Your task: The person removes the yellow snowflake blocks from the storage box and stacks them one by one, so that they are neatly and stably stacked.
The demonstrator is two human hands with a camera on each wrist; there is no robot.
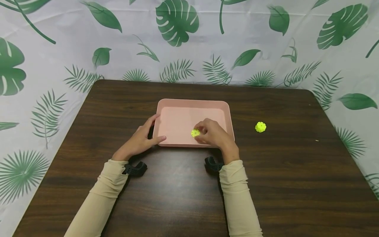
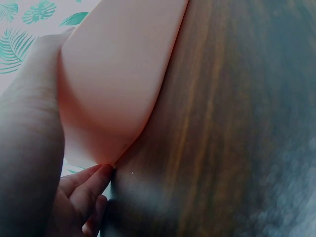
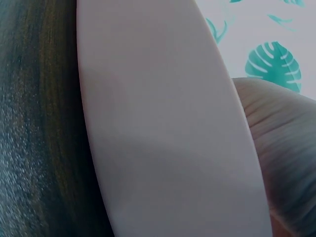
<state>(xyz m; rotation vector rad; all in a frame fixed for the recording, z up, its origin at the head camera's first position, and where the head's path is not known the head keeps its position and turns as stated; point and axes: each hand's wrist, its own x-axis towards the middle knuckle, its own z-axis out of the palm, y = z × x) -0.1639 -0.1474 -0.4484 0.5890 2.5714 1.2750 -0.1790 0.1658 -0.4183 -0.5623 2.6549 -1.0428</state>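
A shallow pink tray lies on the dark wooden table. My left hand holds its near left corner, the thumb over the rim and the fingers along the outer side. In the left wrist view those fingertips meet the bottom of the tray's wall. Over the tray's near right part, my right hand pinches a small bright yellow flower-shaped piece between thumb and fingers. From the right wrist only the tray's outer wall and part of the hand show; the yellow piece is hidden.
A second yellow flower-shaped piece, bumpy and rounded, sits on the table to the right of the tray. Black wrist straps are on both forearms. Behind the table hangs a white cloth with green leaves.
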